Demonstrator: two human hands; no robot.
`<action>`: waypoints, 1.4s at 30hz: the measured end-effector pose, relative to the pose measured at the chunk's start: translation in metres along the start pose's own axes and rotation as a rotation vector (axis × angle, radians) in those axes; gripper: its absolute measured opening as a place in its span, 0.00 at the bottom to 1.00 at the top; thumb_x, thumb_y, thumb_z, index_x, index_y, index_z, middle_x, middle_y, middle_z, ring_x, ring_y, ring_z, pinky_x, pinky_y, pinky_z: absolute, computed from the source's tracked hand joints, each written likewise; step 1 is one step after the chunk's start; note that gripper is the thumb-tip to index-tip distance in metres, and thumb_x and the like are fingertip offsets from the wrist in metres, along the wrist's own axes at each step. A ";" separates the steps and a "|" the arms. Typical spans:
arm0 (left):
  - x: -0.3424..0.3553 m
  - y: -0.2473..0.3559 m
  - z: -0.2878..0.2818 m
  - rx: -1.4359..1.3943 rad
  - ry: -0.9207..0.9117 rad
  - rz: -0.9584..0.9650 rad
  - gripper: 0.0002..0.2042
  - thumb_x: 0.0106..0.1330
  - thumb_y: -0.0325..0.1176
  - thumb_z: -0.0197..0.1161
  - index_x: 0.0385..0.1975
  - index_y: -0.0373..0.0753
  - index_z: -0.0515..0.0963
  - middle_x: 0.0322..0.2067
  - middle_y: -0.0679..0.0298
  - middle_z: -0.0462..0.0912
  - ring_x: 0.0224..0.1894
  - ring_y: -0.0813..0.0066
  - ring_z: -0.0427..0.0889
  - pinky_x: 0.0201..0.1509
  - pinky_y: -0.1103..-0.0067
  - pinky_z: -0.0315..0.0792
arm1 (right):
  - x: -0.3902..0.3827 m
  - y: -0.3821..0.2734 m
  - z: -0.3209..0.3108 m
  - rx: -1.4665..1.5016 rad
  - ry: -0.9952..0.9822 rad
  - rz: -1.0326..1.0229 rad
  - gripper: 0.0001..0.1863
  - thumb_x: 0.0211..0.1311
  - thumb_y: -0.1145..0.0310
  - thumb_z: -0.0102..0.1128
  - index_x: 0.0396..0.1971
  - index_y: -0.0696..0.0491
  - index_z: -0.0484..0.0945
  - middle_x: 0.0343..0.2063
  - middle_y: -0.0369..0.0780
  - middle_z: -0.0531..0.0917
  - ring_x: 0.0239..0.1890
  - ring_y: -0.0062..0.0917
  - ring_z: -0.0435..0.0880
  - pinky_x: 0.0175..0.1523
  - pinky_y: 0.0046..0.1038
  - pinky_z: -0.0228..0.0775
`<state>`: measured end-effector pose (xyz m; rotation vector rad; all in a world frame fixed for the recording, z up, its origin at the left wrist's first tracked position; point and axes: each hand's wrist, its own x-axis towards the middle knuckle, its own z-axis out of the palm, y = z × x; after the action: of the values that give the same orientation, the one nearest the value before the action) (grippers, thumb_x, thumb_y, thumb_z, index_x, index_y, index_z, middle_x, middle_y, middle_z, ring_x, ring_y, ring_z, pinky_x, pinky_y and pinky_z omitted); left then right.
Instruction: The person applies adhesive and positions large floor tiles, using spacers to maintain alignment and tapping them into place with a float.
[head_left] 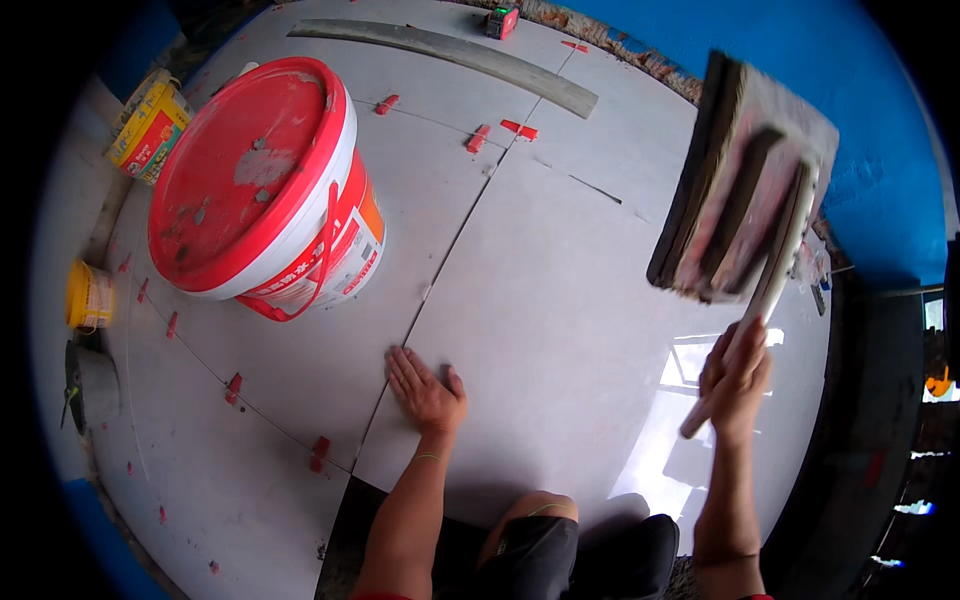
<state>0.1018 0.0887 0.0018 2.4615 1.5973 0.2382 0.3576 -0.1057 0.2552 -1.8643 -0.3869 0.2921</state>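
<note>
My left hand (428, 392) lies flat on a large glossy pale floor tile (560, 330), fingers spread, with the fingertips at its left joint. My right hand (736, 380) is closed around the pale handle of a tile beater (705, 190). Its broad, worn block head is raised above the tile's right side, tilted and slightly blurred. Left of the joint stands a white bucket with a red lid (255, 165), smeared with dried grey material. Its red carrying handle hangs down at the side. Dark-clad knees show at the tile's near edge.
Red tile-levelling wedges (478, 138) line the joints. A long grey straight board (450, 60) lies at the back, near a small red-and-black device (502, 22). Yellow buckets (150, 128) stand at the left. A blue wall (870, 150) rises on the right.
</note>
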 end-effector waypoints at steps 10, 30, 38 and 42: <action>0.003 -0.004 -0.006 -0.015 0.051 0.069 0.38 0.66 0.43 0.54 0.67 0.18 0.54 0.71 0.37 0.51 0.75 0.42 0.47 0.78 0.58 0.40 | 0.083 0.020 0.047 -0.090 -0.354 0.463 0.28 0.73 0.40 0.43 0.24 0.49 0.68 0.12 0.32 0.67 0.09 0.18 0.62 0.15 0.25 0.57; 0.004 -0.002 -0.007 0.034 0.000 0.032 0.36 0.68 0.42 0.52 0.68 0.20 0.54 0.72 0.39 0.49 0.76 0.45 0.46 0.78 0.58 0.40 | -0.024 0.001 -0.010 -0.012 0.018 0.150 0.28 0.77 0.42 0.36 0.21 0.48 0.64 0.09 0.30 0.65 0.09 0.14 0.63 0.14 0.20 0.54; 0.001 -0.003 -0.002 0.100 0.097 0.116 0.35 0.69 0.44 0.49 0.68 0.20 0.56 0.71 0.38 0.54 0.75 0.46 0.52 0.79 0.60 0.42 | 0.015 0.078 0.030 -0.100 -0.325 0.712 0.31 0.74 0.39 0.40 0.25 0.52 0.68 0.16 0.33 0.67 0.15 0.19 0.67 0.22 0.28 0.63; 0.002 -0.009 0.009 0.139 0.130 0.129 0.34 0.72 0.44 0.46 0.68 0.20 0.56 0.72 0.40 0.54 0.75 0.47 0.51 0.79 0.61 0.42 | -0.043 0.024 -0.129 0.031 -0.229 0.280 0.30 0.75 0.39 0.40 0.28 0.52 0.70 0.17 0.30 0.67 0.16 0.14 0.64 0.22 0.22 0.60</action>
<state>0.0974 0.0932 -0.0094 2.7105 1.5551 0.3228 0.3707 -0.2413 0.2741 -1.8593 -0.2727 0.7024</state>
